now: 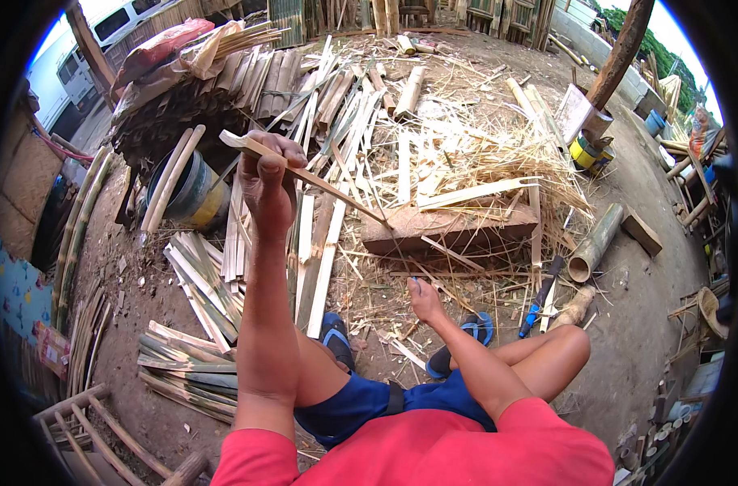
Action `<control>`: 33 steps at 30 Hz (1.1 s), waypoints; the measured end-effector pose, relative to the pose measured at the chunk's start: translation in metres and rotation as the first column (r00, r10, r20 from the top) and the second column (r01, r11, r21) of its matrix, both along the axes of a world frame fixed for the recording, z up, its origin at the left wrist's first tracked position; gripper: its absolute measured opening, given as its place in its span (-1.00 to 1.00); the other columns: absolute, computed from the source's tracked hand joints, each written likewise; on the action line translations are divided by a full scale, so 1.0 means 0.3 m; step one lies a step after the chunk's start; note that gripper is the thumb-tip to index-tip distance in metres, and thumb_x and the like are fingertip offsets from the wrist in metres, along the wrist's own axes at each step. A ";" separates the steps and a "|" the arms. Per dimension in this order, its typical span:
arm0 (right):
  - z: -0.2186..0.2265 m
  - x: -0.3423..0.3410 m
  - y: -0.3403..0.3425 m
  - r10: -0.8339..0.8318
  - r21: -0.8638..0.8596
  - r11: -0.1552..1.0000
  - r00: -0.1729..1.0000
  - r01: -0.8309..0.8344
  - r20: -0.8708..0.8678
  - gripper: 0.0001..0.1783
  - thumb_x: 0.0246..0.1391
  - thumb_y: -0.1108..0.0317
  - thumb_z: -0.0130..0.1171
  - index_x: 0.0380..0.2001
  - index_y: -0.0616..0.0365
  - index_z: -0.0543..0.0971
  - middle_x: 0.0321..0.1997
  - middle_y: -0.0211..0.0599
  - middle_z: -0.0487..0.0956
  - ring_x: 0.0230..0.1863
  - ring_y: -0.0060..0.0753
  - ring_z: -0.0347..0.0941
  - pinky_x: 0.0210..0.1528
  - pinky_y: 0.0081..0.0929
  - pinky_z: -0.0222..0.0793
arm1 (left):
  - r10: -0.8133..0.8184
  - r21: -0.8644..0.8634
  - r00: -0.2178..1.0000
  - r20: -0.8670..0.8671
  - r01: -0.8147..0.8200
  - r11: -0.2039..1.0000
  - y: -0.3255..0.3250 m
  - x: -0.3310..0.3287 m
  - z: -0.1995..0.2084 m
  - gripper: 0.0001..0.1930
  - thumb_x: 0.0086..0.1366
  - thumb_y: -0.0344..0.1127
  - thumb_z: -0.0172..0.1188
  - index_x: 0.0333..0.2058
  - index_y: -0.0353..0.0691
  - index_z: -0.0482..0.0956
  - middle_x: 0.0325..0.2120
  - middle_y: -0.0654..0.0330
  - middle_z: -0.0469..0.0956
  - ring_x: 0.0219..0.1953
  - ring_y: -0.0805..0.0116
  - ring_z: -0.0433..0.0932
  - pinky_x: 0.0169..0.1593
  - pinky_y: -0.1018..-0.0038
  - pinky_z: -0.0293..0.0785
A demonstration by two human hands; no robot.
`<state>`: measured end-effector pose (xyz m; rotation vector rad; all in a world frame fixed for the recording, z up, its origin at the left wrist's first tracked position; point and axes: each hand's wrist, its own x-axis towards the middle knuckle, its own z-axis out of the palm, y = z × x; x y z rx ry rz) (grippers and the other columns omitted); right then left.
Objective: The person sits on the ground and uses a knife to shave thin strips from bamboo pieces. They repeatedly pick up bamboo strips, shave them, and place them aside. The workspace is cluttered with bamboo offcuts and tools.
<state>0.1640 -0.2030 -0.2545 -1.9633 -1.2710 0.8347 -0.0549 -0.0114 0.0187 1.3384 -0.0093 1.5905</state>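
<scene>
Left hand (270,178) gripping bamboo strip (330,188), right hand (426,300) curled around something blue (417,283), markings on red sheet (53,347) unreadable

Daylight is bright, the sky (680,32) blown out, edges fisheye-bent.

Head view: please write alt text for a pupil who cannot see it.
A person's raised left grip holds a long bamboo strip that slants down toward a brown block. The right grip is lower, its contents unclear. Pale shavings lie beyond the block, and piles of cut strips lie at left.
</scene>
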 end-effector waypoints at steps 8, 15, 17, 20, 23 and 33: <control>0.144 -0.050 0.112 0.033 0.043 0.999 0.975 -0.024 -0.219 -0.40 0.38 -0.13 -0.18 -0.33 0.29 0.44 -0.40 0.13 0.52 -0.35 0.21 0.44 -0.24 -0.05 0.33 | 0.368 -0.101 0.925 -0.092 -0.377 0.921 0.030 0.059 -0.012 -0.75 0.34 -0.20 0.28 -0.17 -0.20 0.46 -0.38 0.20 0.62 -0.32 0.37 0.61 -0.08 0.38 0.47; 0.453 -0.204 0.158 0.088 0.207 0.978 0.908 -0.002 -0.409 -0.50 0.40 -0.05 -0.14 -0.35 0.22 0.38 -0.52 0.07 0.44 -0.48 0.13 0.32 -0.37 -0.13 0.28 | 0.419 -0.126 0.907 -0.038 -0.421 0.898 0.035 0.125 -0.053 -0.78 0.34 -0.22 0.28 -0.21 -0.16 0.44 -0.42 0.26 0.56 -0.35 0.42 0.57 -0.09 0.43 0.45; 0.429 -0.191 0.171 0.153 0.268 0.961 0.935 -0.065 -0.320 -0.51 0.40 -0.04 -0.13 -0.35 0.21 0.39 -0.53 0.06 0.45 -0.49 0.14 0.33 -0.39 -0.13 0.28 | 0.432 -0.121 0.900 -0.048 -0.435 0.892 0.040 0.117 -0.049 -0.78 0.34 -0.23 0.28 -0.20 -0.16 0.44 -0.41 0.25 0.56 -0.34 0.41 0.57 -0.09 0.43 0.46; 0.298 -0.171 0.157 0.132 0.301 0.951 0.969 -0.066 -0.207 -0.52 0.39 -0.03 -0.12 -0.37 0.22 0.39 -0.55 0.07 0.45 -0.48 0.18 0.40 -0.37 -0.09 0.30 | 0.426 -0.127 0.903 -0.052 -0.429 0.894 0.053 0.103 -0.050 -0.78 0.35 -0.22 0.27 -0.20 -0.16 0.44 -0.40 0.26 0.57 -0.34 0.41 0.57 -0.09 0.42 0.45; 0.085 -0.166 0.165 -0.024 0.301 0.951 0.987 0.071 -0.157 -0.46 0.36 -0.10 -0.12 -0.36 0.23 0.47 -0.47 0.11 0.53 -0.41 0.21 0.48 -0.33 -0.05 0.34 | 0.440 -0.162 0.896 -0.068 -0.445 0.881 0.081 0.079 -0.089 -0.77 0.34 -0.20 0.28 -0.20 -0.16 0.45 -0.39 0.26 0.58 -0.29 0.41 0.57 -0.04 0.41 0.43; -0.307 0.299 0.026 -0.160 -0.247 0.952 0.982 0.179 0.096 -0.24 0.30 -0.29 -0.20 -0.29 0.29 0.59 -0.16 0.28 0.60 -0.04 0.32 0.50 0.02 0.02 0.36 | -0.007 -0.599 0.830 -0.558 -0.397 0.696 0.280 0.031 -0.502 -0.60 0.34 -0.31 0.26 0.10 -0.12 0.36 -0.12 0.28 0.56 -0.11 0.46 0.53 -0.05 0.45 0.50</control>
